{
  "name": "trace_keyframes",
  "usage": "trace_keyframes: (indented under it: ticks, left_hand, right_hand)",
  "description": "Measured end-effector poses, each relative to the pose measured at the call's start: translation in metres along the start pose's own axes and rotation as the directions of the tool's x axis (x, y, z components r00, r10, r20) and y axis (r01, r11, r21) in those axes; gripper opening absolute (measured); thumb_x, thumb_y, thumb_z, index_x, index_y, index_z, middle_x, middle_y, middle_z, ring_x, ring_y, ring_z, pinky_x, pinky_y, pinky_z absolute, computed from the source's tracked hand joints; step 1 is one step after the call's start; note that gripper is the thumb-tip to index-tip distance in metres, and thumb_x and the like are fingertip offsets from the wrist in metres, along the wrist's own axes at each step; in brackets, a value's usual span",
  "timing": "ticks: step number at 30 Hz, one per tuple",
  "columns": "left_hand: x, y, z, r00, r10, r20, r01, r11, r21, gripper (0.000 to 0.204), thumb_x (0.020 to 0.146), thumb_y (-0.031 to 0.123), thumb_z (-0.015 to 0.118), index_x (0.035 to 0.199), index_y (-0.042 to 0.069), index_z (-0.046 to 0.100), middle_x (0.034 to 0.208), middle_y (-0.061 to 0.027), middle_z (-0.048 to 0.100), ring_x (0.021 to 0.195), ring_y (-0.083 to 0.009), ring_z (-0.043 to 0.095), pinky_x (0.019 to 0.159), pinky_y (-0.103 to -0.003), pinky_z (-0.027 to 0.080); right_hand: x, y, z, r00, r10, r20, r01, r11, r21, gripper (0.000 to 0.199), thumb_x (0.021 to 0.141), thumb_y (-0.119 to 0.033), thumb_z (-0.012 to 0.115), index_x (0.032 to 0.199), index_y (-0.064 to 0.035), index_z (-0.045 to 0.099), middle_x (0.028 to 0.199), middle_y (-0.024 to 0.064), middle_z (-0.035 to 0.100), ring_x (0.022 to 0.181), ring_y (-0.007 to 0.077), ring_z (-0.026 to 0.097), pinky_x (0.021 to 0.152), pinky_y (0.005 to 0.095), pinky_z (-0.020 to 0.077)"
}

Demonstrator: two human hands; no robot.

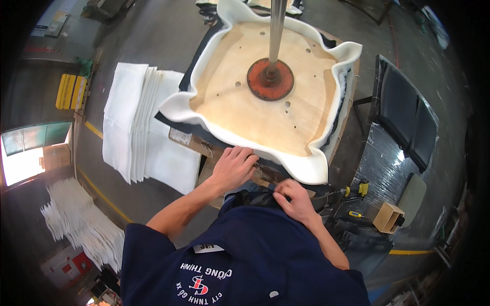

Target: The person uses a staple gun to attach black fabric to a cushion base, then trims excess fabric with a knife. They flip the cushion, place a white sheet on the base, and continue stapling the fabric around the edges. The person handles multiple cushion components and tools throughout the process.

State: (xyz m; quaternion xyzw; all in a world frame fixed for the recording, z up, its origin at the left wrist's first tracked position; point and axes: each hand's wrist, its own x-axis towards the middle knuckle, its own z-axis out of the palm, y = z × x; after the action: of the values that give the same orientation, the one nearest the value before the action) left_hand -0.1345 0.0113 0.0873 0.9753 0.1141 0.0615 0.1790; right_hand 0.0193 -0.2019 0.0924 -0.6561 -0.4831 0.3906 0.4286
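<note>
A pale plywood panel (219, 76) lies before me, its edges wrapped by white foam (245, 141) that puffs out at the corners. Black cover material (185, 124) shows beneath the foam. A round orange-red pad (260, 84) on a metal rod presses on the panel's middle. At the near edge my left hand (234, 167) curls its fingers on the black cover, right against the foam. Close to my waist, my right hand (296, 201) is closed and slightly blurred beside black material (255, 199); what its fingers hold is hidden.
Stacked white sheets (125, 122) stand left, with another white pile (84, 219) farther back. At right are black padded panels (403, 107) on a plastic-covered surface, a yellow-and-black power tool (357, 189), a yellow-handled tool (355, 214) and a small wooden box (388, 218).
</note>
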Motion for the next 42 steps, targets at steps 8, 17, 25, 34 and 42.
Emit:
trace_keyframes:
  ticks: [8, 17, 25, 34, 42]
  left_hand:
    - [0.055, -0.021, 0.013, 0.938, 0.159, 0.306, -0.227, 0.953, 0.2, 0.037, 0.071, 0.038, 0.079, 0.092, 0.013, 0.06, 0.091, -0.0028, 0.058, 0.09, -0.0212, 0.059, 0.076, -0.037, 0.045]
    - [0.077, -0.038, 0.041, 0.755, 0.389, 0.528, -0.507, 0.857, 0.093, 0.033, 0.087, 0.041, 0.063, 0.072, 0.012, 0.069, 0.064, -0.0093, 0.065, 0.066, -0.0292, 0.068, 0.058, -0.044, 0.053]
    - [0.061, -0.021, 0.02, 0.788, 0.416, 0.454, -0.479, 0.877, 0.029, 0.027, 0.088, 0.033, 0.064, 0.072, 0.012, 0.067, 0.072, -0.009, 0.068, 0.071, -0.0284, 0.07, 0.061, -0.044, 0.054]
    - [0.006, -0.065, -0.055, 0.948, -0.282, -0.151, 0.223, 0.921, -0.319, 0.011, 0.085, 0.008, 0.068, 0.079, 0.005, 0.059, 0.078, -0.012, 0.06, 0.071, -0.0319, 0.06, 0.063, -0.041, 0.048]
    - [-0.119, -0.155, -0.064, 0.431, -0.873, 0.228, 0.706, 0.169, -0.688, 0.027, 0.097, 0.017, 0.059, 0.117, 0.001, 0.067, 0.083, -0.0004, 0.065, 0.064, -0.0085, 0.054, 0.057, -0.027, 0.045]
  right_hand:
    - [0.061, -0.001, 0.006, 0.969, -0.09, -0.229, -0.06, 0.818, -0.572, 0.017, 0.077, -0.012, 0.071, 0.094, -0.0083, 0.068, 0.092, 0.0101, 0.062, 0.088, 0.0305, 0.061, 0.077, 0.0413, 0.0503]
    - [0.058, 0.051, -0.001, 0.956, -0.282, -0.082, 0.092, 0.554, -0.828, 0.009, 0.077, -0.019, 0.065, 0.082, -0.0134, 0.069, 0.08, 0.0032, 0.06, 0.081, 0.0239, 0.062, 0.074, 0.038, 0.0472]
    - [0.041, 0.055, -0.006, 0.936, -0.338, -0.098, 0.178, 0.695, -0.696, 0.004, 0.077, -0.016, 0.062, 0.074, -0.0146, 0.064, 0.071, 0.0049, 0.058, 0.071, 0.0248, 0.063, 0.071, 0.0394, 0.0491]
    - [0.051, 0.057, -0.045, 0.943, -0.316, -0.108, 0.189, 0.771, -0.608, 0.022, 0.07, -0.01, 0.068, 0.091, -0.0132, 0.073, 0.091, 0.0016, 0.069, 0.084, 0.0251, 0.064, 0.079, 0.0394, 0.0483]
    - [0.079, 0.042, -0.087, 0.98, -0.144, -0.138, 0.012, 0.733, -0.68, 0.009, 0.08, -0.011, 0.072, 0.088, -0.0096, 0.073, 0.085, 0.0075, 0.066, 0.083, 0.0291, 0.063, 0.075, 0.042, 0.0473]
